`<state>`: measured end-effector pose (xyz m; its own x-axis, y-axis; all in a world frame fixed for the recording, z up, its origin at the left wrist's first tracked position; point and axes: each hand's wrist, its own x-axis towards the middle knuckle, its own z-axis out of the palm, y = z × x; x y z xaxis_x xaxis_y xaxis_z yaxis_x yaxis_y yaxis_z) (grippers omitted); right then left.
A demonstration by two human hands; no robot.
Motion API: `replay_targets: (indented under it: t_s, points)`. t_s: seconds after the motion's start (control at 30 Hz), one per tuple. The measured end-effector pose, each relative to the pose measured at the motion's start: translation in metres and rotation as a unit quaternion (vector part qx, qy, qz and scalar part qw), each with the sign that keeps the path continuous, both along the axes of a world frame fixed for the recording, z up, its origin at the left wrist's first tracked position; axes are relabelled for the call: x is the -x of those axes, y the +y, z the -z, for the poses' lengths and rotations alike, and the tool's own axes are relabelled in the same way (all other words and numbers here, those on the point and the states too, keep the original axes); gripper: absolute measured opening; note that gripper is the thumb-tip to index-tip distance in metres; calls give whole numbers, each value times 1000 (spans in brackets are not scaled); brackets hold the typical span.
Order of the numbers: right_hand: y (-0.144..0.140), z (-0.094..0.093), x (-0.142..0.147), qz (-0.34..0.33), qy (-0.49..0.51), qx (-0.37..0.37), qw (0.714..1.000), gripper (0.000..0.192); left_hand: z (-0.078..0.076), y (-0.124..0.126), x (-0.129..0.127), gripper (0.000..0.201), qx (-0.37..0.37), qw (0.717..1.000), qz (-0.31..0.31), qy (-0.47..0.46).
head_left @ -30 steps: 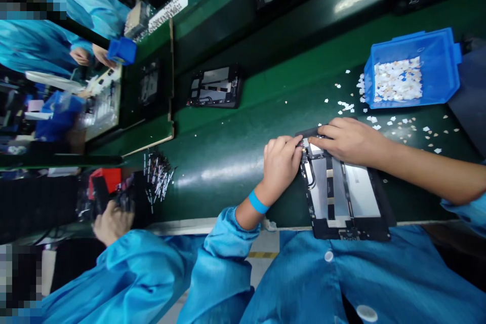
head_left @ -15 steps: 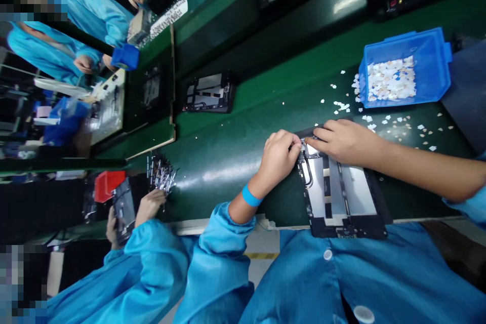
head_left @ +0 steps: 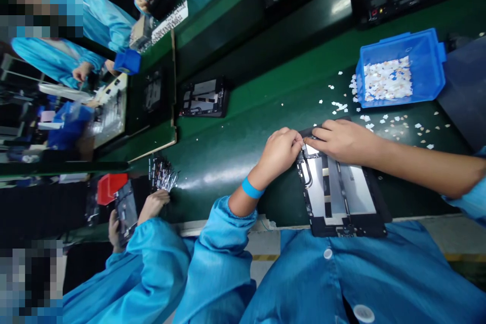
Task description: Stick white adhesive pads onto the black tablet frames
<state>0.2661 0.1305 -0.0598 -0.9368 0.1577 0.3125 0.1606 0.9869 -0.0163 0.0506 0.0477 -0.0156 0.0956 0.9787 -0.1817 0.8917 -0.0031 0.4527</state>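
Bench (head_left: 228, 157): green, long. Bin (head_left: 398, 68): blue, holds white scraps, far right. Panel (head_left: 341, 192): black frame, open back up, lying flat at the near bench edge, long axis running from the person toward the bench's far side. Right hand (head_left: 343, 140): fingers bent, tips pressed on the panel's far end. Left hand (head_left: 279, 154): curled, fingertips pinching at the same far corner; what they pinch cannot be told.

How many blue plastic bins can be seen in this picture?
2: one blue bin holding white scraps at the right, another small bin far left by a co-worker. More may be hidden.
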Motion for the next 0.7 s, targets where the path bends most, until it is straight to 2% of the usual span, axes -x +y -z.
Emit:
replay_targets:
  t_s: [0.17,0.7]
  points:
    - [-1,-1,0,1,3,11,1000,35,-3,0,-1,15,7,999,19,45]
    - [0,-1,0,0,-12,-1,1000,35,-5,6,-3,21,16,997,30,63]
